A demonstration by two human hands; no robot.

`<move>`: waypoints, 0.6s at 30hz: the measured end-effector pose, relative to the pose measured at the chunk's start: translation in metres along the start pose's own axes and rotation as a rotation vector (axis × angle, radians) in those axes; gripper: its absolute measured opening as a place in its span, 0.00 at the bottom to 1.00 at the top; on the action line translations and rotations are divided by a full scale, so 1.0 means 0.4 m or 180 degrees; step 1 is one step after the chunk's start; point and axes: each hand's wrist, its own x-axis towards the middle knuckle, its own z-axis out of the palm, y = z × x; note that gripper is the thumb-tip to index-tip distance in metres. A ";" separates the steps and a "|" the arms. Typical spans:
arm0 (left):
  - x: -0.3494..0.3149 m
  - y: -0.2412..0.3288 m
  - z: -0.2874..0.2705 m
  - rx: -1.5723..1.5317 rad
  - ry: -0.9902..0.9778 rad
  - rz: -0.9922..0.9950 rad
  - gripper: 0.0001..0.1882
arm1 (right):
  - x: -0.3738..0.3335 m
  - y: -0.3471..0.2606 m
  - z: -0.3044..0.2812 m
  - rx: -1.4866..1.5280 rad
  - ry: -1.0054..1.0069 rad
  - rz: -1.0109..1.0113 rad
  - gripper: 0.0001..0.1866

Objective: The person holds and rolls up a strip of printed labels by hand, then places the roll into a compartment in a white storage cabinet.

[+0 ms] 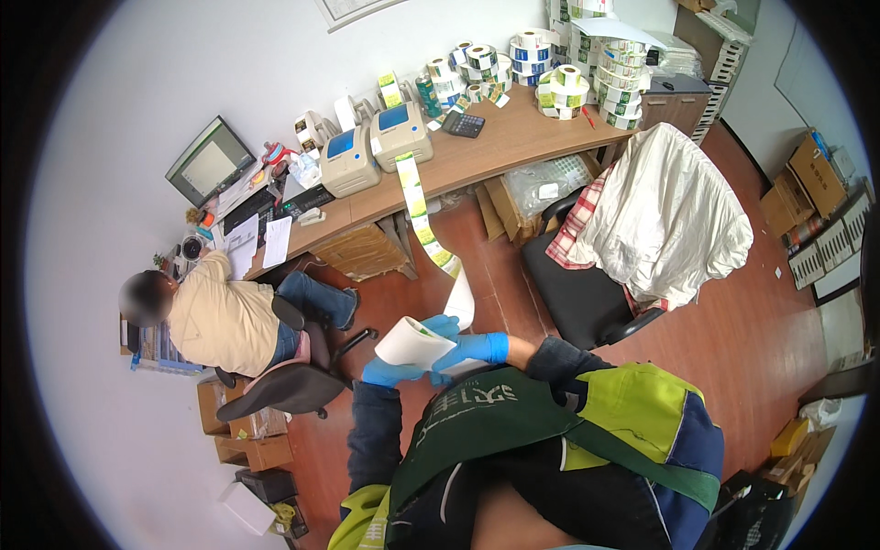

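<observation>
A loose roll of labels (410, 341), white on the outside, sits between my blue-gloved hands in front of my apron. My left hand (392, 372) is closed around its lower left side. My right hand (469, 349) grips it from the right, fingers bent over its edge. From the roll, a long strip of green and yellow labels (423, 225) runs up to the slot of the right-hand label printer (400, 135). The strip hangs in a curve and twists to its white back near my hands. A second label printer (348, 160) stands beside the first.
Stacks of label rolls (561, 92) and a calculator (464, 125) lie on the wooden desk (513, 137). A black chair draped with a white cloth (660, 220) stands at the right. A seated co-worker (229, 316) is at the left, by a monitor (211, 160).
</observation>
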 end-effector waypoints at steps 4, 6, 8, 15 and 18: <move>0.014 0.039 0.038 -0.0220 0.0792 -0.0298 0.25 | 0.029 0.024 -0.027 0.0030 0.0329 -0.0511 0.21; 0.027 0.065 0.062 -0.0649 0.1325 -0.0240 0.19 | 0.027 0.014 -0.010 -0.0347 0.0893 -0.1016 0.21; 0.030 0.062 0.053 -0.0796 0.1488 -0.0186 0.14 | 0.039 0.023 -0.029 -0.1161 0.1580 -0.1209 0.22; 0.023 0.100 0.064 -0.0314 0.1893 0.0681 0.14 | -0.032 -0.001 -0.078 -0.3071 0.3356 -0.0142 0.19; 0.024 0.076 0.090 -0.0217 0.1795 0.0412 0.14 | -0.039 0.004 -0.098 -0.0043 0.1254 0.0522 0.17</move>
